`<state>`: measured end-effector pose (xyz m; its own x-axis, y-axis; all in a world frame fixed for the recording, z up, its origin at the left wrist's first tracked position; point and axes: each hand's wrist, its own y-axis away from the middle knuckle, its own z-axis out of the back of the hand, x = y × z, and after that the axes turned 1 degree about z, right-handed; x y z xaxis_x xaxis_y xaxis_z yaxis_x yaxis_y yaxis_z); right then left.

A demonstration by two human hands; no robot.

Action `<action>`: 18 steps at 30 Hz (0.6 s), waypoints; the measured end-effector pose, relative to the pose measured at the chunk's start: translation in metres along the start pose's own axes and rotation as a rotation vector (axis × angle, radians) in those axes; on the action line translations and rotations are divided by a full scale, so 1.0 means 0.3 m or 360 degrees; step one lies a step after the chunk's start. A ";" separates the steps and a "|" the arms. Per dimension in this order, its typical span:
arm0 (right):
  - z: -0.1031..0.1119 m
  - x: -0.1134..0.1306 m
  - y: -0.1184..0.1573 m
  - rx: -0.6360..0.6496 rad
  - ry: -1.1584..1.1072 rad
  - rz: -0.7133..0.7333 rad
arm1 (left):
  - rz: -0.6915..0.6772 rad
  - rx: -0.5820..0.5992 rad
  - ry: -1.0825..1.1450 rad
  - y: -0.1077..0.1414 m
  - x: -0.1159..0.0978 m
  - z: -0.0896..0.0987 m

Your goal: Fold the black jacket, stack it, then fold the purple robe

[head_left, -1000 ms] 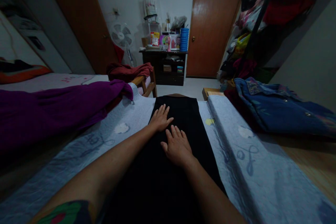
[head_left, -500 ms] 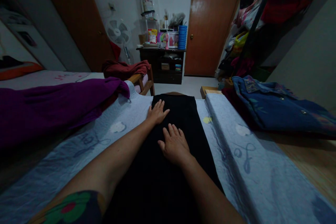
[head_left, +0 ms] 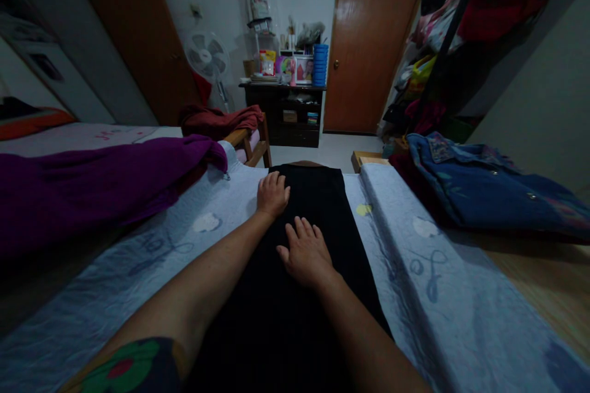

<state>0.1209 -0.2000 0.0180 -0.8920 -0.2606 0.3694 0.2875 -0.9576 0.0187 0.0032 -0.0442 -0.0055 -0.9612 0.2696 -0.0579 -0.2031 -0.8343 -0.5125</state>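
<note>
A black cloth (head_left: 318,196) lies flat and long down the middle, on a light blue patterned sheet (head_left: 230,196). My left hand (head_left: 273,194) rests at the far left edge of the black cloth, its fingers curled down and pressed together; whether a bit of cloth is pinched under them is hidden. Nearer to me and a little to the right, my right hand (head_left: 306,252) lies palm down on the black cloth, fingers spread, holding nothing.
Purple cloth (head_left: 115,178) lies on the left, and a folded blue denim garment (head_left: 488,187) on the right. Reddish cloth (head_left: 221,121) hangs over a wooden chair (head_left: 259,150). Farther back are a fan (head_left: 207,55), a dark cabinet (head_left: 286,116) and a door (head_left: 369,43).
My left hand has curled its fingers, which were spread flat, and shifted slightly left toward the cloth's edge. My right hand has hardly moved.
</note>
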 end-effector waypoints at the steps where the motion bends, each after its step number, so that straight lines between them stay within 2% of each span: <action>1: 0.000 0.000 0.000 -0.0002 0.0002 0.0000 | -0.0044 0.0002 -0.0012 0.002 -0.005 0.015; 7: 0.005 0.004 0.004 0.0015 -0.0001 -0.0006 | -0.0222 0.0457 0.0016 0.015 -0.030 0.070; 12: 0.005 0.003 0.002 0.0036 0.0000 -0.0031 | -0.0156 0.0581 0.0061 0.045 -0.005 0.125; 15: 0.006 0.003 0.002 0.0046 0.0001 -0.0019 | -0.0185 0.0747 0.0183 0.102 0.025 0.164; 18: 0.010 0.005 0.003 0.0054 0.0001 -0.0008 | -0.0211 0.0889 0.0329 0.194 0.038 0.172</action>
<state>0.1209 -0.2008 0.0213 -0.8937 -0.2559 0.3684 0.2946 -0.9542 0.0518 -0.0291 -0.1144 0.0082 -0.8763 0.4294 -0.2185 -0.4395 -0.8983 -0.0029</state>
